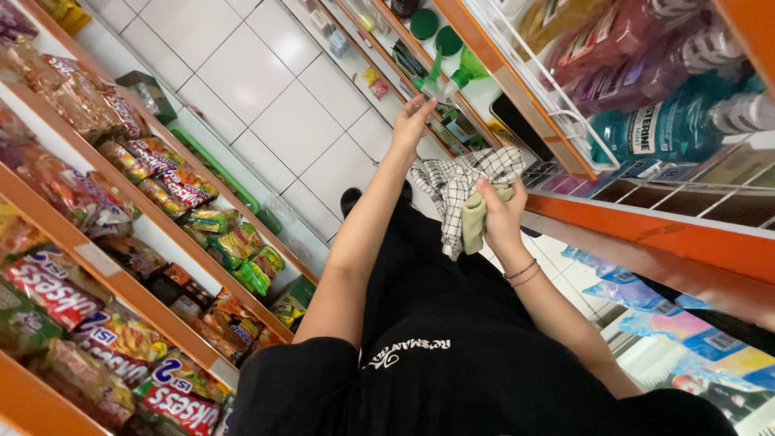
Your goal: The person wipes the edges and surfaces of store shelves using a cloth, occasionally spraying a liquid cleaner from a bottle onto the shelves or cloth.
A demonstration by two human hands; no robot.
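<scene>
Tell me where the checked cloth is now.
In the head view, the checked cloth sits right of centre, bunched in the right hand, beside the orange shelf edge.

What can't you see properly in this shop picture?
- Head view: the left hand covers part of the green spray bottle, so its grip is unclear.
- The right hand bunches the checked cloth; its full shape is hidden.
- The snack packets at the left edge are cut off.
- The far shelf items are too small.

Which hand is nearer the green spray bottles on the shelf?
Left. The left hand reaches up just below the green spray bottles; the right hand is lower down, gripping a checked cloth.
</scene>
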